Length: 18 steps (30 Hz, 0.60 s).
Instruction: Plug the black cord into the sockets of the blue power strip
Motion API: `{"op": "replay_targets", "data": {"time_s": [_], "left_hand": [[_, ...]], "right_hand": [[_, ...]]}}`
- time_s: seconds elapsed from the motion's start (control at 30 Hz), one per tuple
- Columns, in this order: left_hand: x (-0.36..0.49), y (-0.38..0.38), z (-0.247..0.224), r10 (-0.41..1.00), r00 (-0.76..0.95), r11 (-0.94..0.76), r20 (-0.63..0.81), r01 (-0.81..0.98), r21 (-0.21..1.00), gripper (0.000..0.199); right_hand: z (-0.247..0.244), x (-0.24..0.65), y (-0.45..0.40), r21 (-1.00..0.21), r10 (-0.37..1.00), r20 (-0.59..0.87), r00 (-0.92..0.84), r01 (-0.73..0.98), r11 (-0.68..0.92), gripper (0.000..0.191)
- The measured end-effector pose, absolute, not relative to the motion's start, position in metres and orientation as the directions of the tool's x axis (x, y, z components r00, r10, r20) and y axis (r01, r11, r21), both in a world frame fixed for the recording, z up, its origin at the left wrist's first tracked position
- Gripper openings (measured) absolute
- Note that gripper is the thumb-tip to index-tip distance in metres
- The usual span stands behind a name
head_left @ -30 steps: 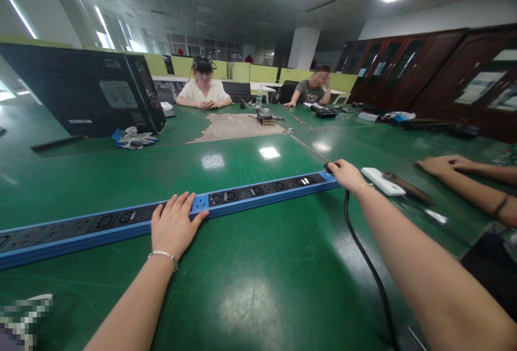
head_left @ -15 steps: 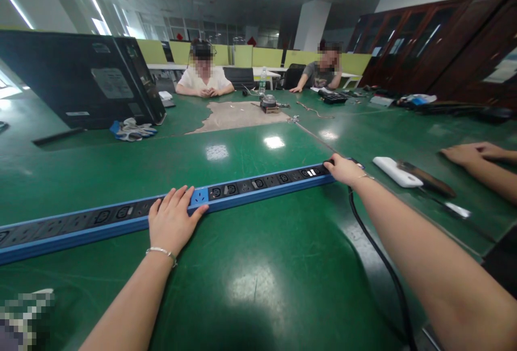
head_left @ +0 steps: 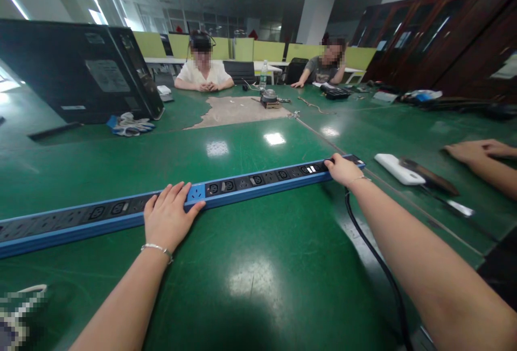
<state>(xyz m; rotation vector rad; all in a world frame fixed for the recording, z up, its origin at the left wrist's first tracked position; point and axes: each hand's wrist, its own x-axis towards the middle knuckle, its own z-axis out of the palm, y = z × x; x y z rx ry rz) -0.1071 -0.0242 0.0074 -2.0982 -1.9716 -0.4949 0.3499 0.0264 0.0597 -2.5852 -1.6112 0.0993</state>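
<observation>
A long blue-edged power strip (head_left: 242, 184) with a row of black sockets and one blue socket lies across the green table. My left hand (head_left: 167, 213) is laid over it just left of the blue socket, fingers on top and thumb along the near side, gripping it. Near the strip's right end, my right hand (head_left: 342, 170) pinches a black plug set against a socket; the fingers mostly hide the plug. From beneath that hand a black power cable (head_left: 374, 248) runs down toward the near edge.
A white power strip (head_left: 398, 169) lies to the right, near another person's hands (head_left: 470, 152). Gloves (head_left: 130, 124) rest before a large black cabinet (head_left: 81, 71) on the left. Two people sit across the table (head_left: 250, 243), with a water bottle (head_left: 264, 75) between them.
The view has shifted slightly, so the strip and my left hand appear a little further left. Both hands keep their places on the strip and plug.
</observation>
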Motion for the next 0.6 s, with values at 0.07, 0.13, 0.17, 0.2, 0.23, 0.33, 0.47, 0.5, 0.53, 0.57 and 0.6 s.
{"op": "replay_targets", "data": {"time_s": [0.07, 0.13, 0.17, 0.2, 0.23, 0.33, 0.47, 0.5, 0.53, 0.57, 0.6], "left_hand": [[-0.107, -0.024, 0.007, 0.921, 0.043, -0.077, 0.388, 0.995, 0.071, 0.055], [-0.108, -0.024, 0.007, 0.919, 0.044, -0.081, 0.391, 0.994, 0.078, 0.055], [-0.108, -0.023, 0.007, 0.918, 0.047, -0.085, 0.393, 0.993, 0.080, 0.055], [-0.108, -0.023, 0.006, 0.917, 0.050, -0.089, 0.396, 0.993, 0.082, 0.055], [-0.108, -0.023, 0.006, 0.915, 0.052, -0.093, 0.401, 0.992, 0.083, 0.055], [-0.107, -0.024, 0.006, 0.906, 0.051, -0.099, 0.419, 0.991, 0.093, 0.056], [-0.107, -0.024, 0.007, 0.910, 0.043, -0.094, 0.412, 0.990, 0.104, 0.056], [-0.107, -0.024, 0.008, 0.912, 0.043, -0.093, 0.408, 0.990, 0.104, 0.056], [-0.106, -0.024, 0.008, 0.913, 0.042, -0.091, 0.405, 0.991, 0.102, 0.056], [-0.106, -0.024, 0.008, 0.914, 0.042, -0.090, 0.404, 0.991, 0.100, 0.056], [-0.106, -0.024, 0.008, 0.914, 0.042, -0.088, 0.403, 0.991, 0.097, 0.056]], "right_hand": [[0.061, 0.349, 0.027, -0.131, 0.906, 0.000, 0.424, 0.898, -0.420, 0.040], [0.063, 0.349, 0.025, -0.161, 0.917, 0.016, 0.398, 0.906, -0.391, 0.038], [0.065, 0.350, 0.024, -0.183, 0.916, 0.035, 0.400, 0.903, -0.388, 0.038], [0.068, 0.352, 0.023, -0.212, 0.907, 0.067, 0.417, 0.894, -0.395, 0.038], [0.071, 0.354, 0.021, -0.244, 0.890, 0.107, 0.443, 0.880, -0.409, 0.039], [0.079, 0.368, 0.015, -0.317, 0.832, 0.208, 0.514, 0.840, -0.440, 0.043], [0.082, 0.388, 0.012, -0.284, 0.843, 0.171, 0.511, 0.844, -0.454, 0.041], [0.081, 0.391, 0.013, -0.268, 0.857, 0.149, 0.493, 0.854, -0.445, 0.041], [0.079, 0.394, 0.013, -0.253, 0.873, 0.127, 0.471, 0.866, -0.431, 0.040], [0.076, 0.395, 0.014, -0.238, 0.886, 0.109, 0.450, 0.877, -0.417, 0.040], [0.074, 0.395, 0.016, -0.224, 0.896, 0.096, 0.434, 0.886, -0.405, 0.040]]}}
